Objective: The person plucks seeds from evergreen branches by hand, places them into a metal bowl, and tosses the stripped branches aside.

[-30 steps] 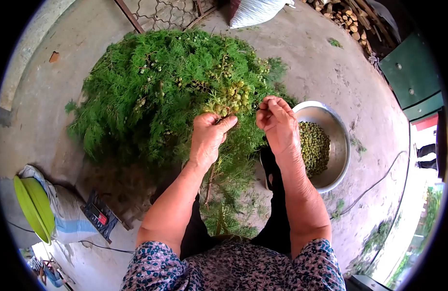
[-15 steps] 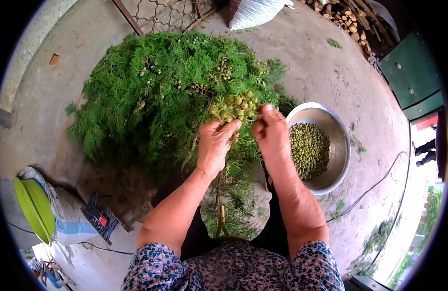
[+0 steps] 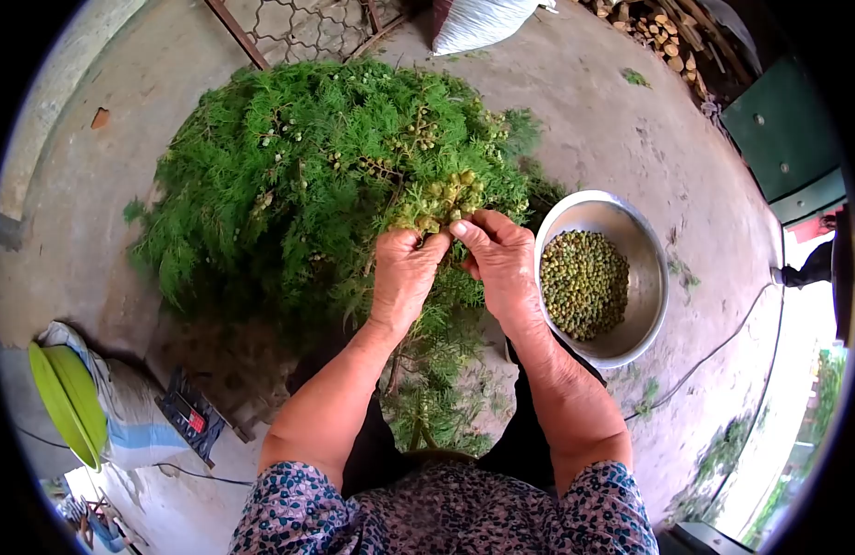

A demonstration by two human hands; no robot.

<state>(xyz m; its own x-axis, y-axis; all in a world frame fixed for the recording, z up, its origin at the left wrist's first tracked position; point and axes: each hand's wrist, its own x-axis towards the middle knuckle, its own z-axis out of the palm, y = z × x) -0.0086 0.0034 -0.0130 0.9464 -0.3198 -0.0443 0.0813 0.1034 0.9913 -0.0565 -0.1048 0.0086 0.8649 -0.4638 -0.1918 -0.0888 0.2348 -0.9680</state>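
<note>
My left hand (image 3: 407,276) is closed on a leafy conifer sprig (image 3: 457,190) that carries a cluster of yellow-green cones. Thumb and forefinger of my right hand (image 3: 506,268) pinch a small green cone at the near side of that cluster, close to my left fingertips. Beneath and beyond both hands spreads a large heap of feathery green branches (image 3: 289,176), with more cones among the leaves. To the right of my right hand stands a metal basin (image 3: 657,277), partly filled with loose green cones (image 3: 584,282).
A lime-green basin (image 3: 71,398) rests against a pale sack at the left, beside a dark stand with a red display (image 3: 196,421). A white sack (image 3: 478,23) and stacked firewood (image 3: 658,37) lie at the back. A cable (image 3: 714,356) crosses the floor at right.
My right hand has come left and down, from beside the cone cluster to a pinch on it. My left hand still grips the sprig, shifted slightly left.
</note>
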